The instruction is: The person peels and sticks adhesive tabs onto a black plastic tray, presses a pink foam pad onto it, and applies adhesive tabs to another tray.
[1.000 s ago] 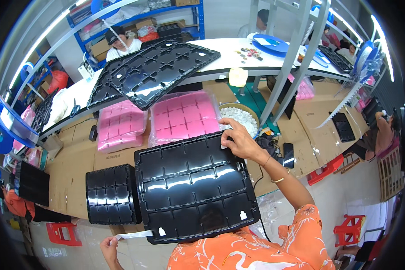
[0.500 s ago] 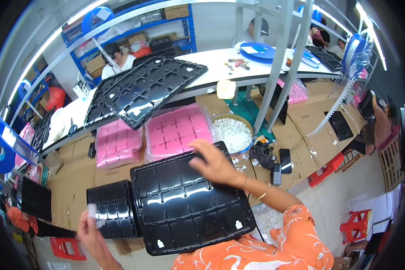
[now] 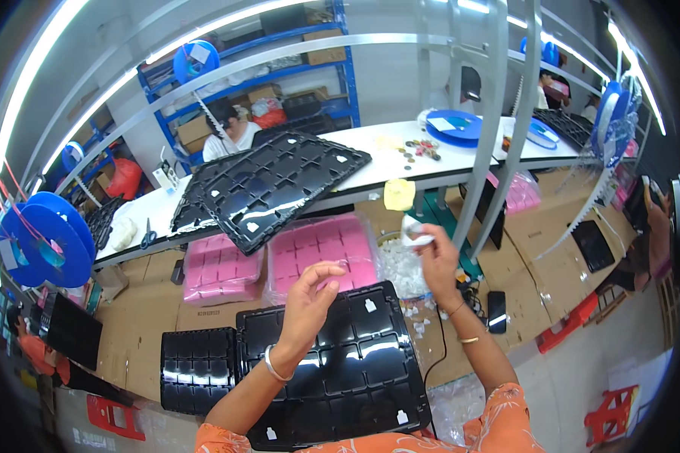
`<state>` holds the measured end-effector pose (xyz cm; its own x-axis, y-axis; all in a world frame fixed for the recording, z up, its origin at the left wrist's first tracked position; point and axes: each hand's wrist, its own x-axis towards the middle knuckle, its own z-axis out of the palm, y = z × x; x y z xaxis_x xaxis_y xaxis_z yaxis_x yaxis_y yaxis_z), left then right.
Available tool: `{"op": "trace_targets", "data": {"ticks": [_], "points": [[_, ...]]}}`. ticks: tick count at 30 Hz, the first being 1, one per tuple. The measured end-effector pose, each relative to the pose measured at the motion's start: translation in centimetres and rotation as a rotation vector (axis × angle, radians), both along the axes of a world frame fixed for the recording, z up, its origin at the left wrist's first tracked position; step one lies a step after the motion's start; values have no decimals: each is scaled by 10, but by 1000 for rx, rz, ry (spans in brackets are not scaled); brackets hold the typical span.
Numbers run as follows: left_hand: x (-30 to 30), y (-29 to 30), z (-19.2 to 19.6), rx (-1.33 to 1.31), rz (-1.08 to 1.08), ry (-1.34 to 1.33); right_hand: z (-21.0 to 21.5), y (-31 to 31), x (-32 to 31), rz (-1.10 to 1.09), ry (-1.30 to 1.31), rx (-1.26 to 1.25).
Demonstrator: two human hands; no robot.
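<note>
Strip (image 3: 409, 227) of white juts forward, long axis unclear, clamped in right fingers (image 3: 435, 235); left fingers (image 3: 322, 272) apart.

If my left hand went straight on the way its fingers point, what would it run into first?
Probably the larger pink stack in clear plastic, just beyond your left hand, though its height above the table is unclear.
</note>
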<state>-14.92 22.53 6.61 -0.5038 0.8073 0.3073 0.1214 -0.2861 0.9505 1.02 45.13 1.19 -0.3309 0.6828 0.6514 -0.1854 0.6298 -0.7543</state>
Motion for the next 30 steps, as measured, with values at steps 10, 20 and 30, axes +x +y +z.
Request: {"op": "trace_targets", "data": {"ticks": [10, 20, 30], "points": [[-53, -57, -46, -157, 84, -266, -243, 166, 24, -414, -709, 335], [-155, -206, -21, 382, 744, -395, -33, 8, -54, 430, -405, -153], [-378, -328, 60, 655, 665, -395, 76, -138, -73, 785, -482, -38]]}}
